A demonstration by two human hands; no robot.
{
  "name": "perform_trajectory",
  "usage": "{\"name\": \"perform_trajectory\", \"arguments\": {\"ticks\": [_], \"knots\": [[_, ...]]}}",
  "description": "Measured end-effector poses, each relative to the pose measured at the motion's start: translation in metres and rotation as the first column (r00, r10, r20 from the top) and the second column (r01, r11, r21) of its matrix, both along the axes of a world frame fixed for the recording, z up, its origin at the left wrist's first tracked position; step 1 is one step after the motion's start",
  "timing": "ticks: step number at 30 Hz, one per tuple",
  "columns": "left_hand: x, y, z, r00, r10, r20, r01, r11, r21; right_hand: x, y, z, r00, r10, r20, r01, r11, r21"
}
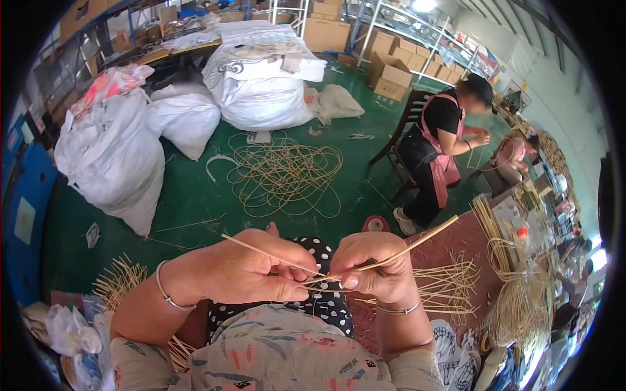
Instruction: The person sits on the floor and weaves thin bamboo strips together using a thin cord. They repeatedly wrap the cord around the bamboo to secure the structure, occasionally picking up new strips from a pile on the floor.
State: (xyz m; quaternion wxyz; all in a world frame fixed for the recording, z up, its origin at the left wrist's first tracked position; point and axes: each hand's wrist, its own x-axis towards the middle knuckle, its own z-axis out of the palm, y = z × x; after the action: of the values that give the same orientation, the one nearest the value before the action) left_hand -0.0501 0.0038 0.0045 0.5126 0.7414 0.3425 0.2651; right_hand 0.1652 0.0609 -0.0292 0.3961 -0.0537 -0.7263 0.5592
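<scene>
Thin tan cane strips cross between my two hands, above my lap. My left hand is closed, pinching the strips between thumb and fingers; one end sticks out up and to the left past the knuckles. Close beside it, my right hand pinches the same strips near the crossing, and a longer end slants up to the right. The fingertips nearly meet, so how the strips join there is partly hidden. A bundle of cut cane strips lies to the right of my right hand.
A loose tangle of cane lies on the green floor ahead. Large white sacks stand at the left and back. A person in a pink apron sits at the right. More cane bundles hang at the far right; short strips lie left.
</scene>
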Motion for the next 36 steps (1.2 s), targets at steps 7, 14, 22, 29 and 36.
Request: {"name": "perform_trajectory", "arguments": {"ticks": [7,14,22,29,36], "knots": [[0.010,0.010,0.010,0.999,-0.032,-0.040,0.029,0.996,-0.082,-0.002,0.009,0.005,0.997,0.082,0.014,-0.083,0.985,0.152],[0.022,-0.007,-0.002,0.985,0.148,-0.089,-0.122,0.961,0.248,0.009,0.011,0.002,0.985,0.169,-0.037,-0.173,0.968,-0.180],[0.035,-0.037,0.001,0.957,-0.169,-0.237,0.265,0.844,0.466,0.001,-0.038,0.031,0.731,0.634,-0.252,-0.661,0.750,-0.030],[0.031,-0.028,-0.009,0.990,-0.030,-0.135,0.102,0.820,0.563,0.000,0.011,0.010,0.921,0.372,-0.119,-0.352,0.922,0.160],[0.030,-0.012,0.000,0.968,0.229,-0.097,-0.179,0.912,0.370,-0.016,0.012,-0.050,0.920,0.381,-0.093,-0.376,0.787,-0.489]]}}
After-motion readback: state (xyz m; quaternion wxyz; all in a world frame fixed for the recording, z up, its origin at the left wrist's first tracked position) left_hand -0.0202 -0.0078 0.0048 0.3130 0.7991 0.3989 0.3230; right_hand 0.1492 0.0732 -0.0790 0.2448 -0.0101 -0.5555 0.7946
